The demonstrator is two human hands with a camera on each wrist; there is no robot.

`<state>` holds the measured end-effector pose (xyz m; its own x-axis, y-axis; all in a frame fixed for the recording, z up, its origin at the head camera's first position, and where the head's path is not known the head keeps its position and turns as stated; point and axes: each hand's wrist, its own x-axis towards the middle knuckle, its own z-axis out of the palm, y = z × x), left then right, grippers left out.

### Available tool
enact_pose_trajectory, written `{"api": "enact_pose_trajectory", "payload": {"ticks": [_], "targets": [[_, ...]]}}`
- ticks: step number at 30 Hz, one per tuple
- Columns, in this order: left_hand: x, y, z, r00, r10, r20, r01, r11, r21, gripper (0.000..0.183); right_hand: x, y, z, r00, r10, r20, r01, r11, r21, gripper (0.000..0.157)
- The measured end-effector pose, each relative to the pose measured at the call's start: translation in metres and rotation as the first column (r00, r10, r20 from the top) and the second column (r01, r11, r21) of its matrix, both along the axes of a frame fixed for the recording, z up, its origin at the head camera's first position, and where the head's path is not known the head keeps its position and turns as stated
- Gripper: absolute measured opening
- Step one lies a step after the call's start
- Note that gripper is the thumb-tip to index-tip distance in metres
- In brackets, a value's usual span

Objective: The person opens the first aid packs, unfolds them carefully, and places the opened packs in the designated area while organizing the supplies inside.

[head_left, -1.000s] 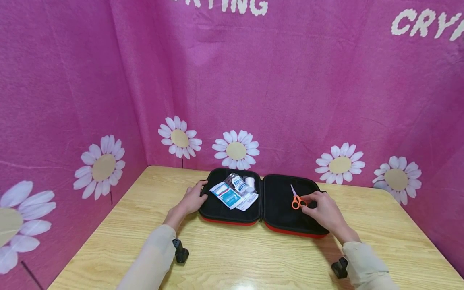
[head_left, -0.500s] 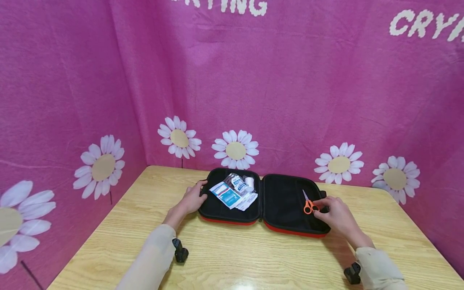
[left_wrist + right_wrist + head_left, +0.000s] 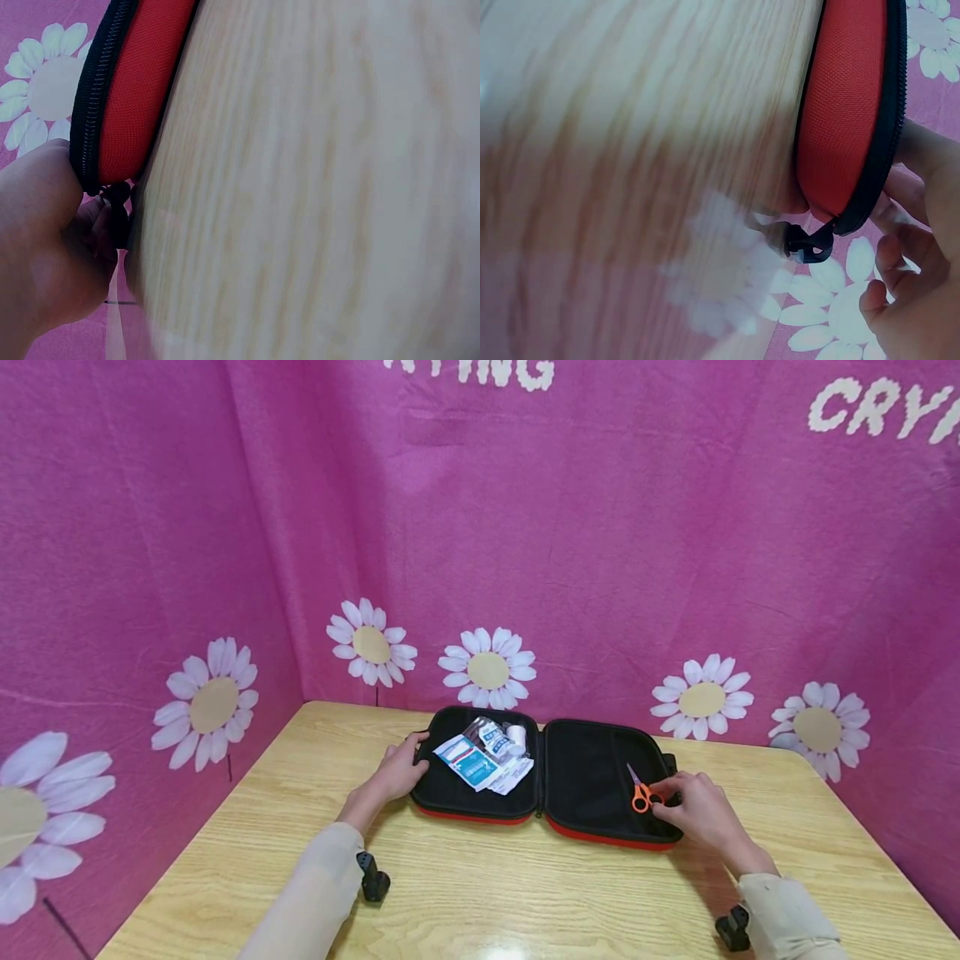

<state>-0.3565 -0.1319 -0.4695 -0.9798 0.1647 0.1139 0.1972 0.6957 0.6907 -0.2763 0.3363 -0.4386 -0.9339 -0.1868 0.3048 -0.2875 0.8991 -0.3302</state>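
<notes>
A zip-up first-aid case with a red shell (image 3: 139,97) and black lining (image 3: 588,777) lies unfolded on the table. My left hand (image 3: 393,772) holds the left half by its outer edge, thumb over the zipped rim, fingers beside the black strap. Orange-handled scissors (image 3: 640,797) are over the right half, blades pointing away. My right hand (image 3: 701,810) pinches them by one handle loop, near that half's right edge. In the right wrist view the case's rim hides the scissors, and some of the right hand's fingers (image 3: 900,262) are curled beside it.
The left half bears a blue-and-white packet (image 3: 474,766), small white packets (image 3: 512,777), a clear bag with blue print (image 3: 495,739) and a white roll (image 3: 517,737). A black strap loop (image 3: 810,244) sticks out from the right half. A pink cloth (image 3: 585,568) with daisies hangs behind the wooden table (image 3: 465,885).
My right hand has moved right with the scissors, from the middle of the right half toward its right edge, then slightly nearer. My left hand has stayed on the case.
</notes>
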Motion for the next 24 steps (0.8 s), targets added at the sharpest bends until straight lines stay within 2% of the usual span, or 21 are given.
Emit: {"api": "enact_pose_trajectory", "payload": {"ticks": [6, 11, 18, 21, 24], "targets": [[0.0, 0.0, 0.001, 1.0, 0.0, 0.004, 0.0, 1.0, -0.003, 0.053, 0.002, 0.0, 0.0, 1.0, -0.003, 0.022, 0.003, 1.0, 0.027, 0.027], [0.001, 0.0, 0.001, 1.0, 0.001, 0.003, -0.001, 1.0, -0.001, 0.053, 0.003, -0.001, -0.003, 0.998, 0.026, 0.056, -0.029, 0.998, 0.057, 0.023], [0.0, 0.0, 0.0, 1.0, 0.004, -0.003, -0.004, 1.0, -0.007, 0.053, 0.0, -0.007, -0.006, 0.994, 0.102, 0.031, -0.104, 0.988, 0.115, 0.021], [0.0, 0.0, 0.0, 1.0, 0.006, -0.006, -0.006, 1.0, -0.008, 0.053, 0.0, -0.011, -0.006, 0.989, 0.144, 0.025, -0.146, 0.982, 0.119, 0.022], [-0.001, 0.001, 0.0, 1.0, 0.008, -0.009, -0.008, 1.0, -0.01, 0.053, 0.0, -0.014, -0.007, 0.988, 0.154, 0.009, -0.154, 0.982, 0.108, 0.023]]}}
